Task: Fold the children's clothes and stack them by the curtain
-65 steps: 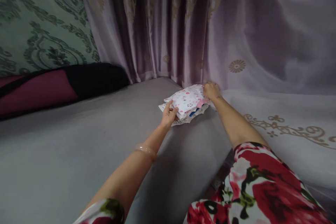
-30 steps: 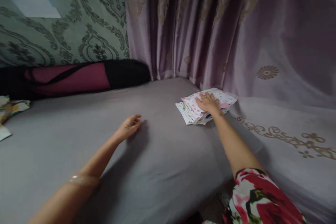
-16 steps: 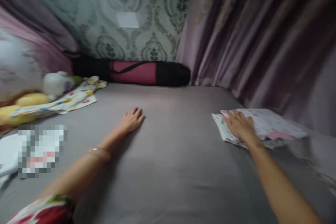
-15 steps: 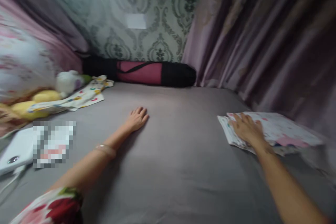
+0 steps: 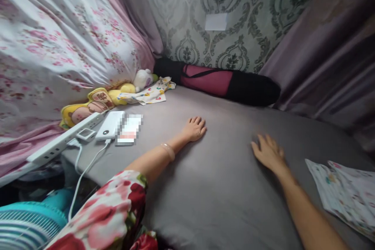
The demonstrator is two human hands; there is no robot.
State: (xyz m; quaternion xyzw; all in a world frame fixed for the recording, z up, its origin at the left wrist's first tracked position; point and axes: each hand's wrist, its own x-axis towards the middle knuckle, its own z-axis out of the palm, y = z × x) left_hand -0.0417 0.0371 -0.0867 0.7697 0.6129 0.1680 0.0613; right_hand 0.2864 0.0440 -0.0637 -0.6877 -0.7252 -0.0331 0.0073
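Observation:
My left hand [image 5: 193, 128] rests palm down on the grey bed sheet [image 5: 222, 187], fingers spread, holding nothing. A pale bangle sits on that wrist. My right hand [image 5: 267, 152] also lies flat and empty on the sheet, a short way to the right. The stack of folded patterned cloths [image 5: 345, 193] lies at the right edge, apart from my right hand. Both of my sleeves are red floral.
A pink and black rolled bag [image 5: 231, 83] lies along the wallpapered wall. At left are a floral quilt [image 5: 58, 39], soft toys [image 5: 99, 101], a patterned cloth [image 5: 150, 93], a power bank [image 5: 109, 125], a power strip [image 5: 64, 140] and a teal fan [image 5: 26, 222].
The view has swung left. My right hand has come off the folded cloth stack and now lies on the bare sheet. My left hand stays flat on the sheet.

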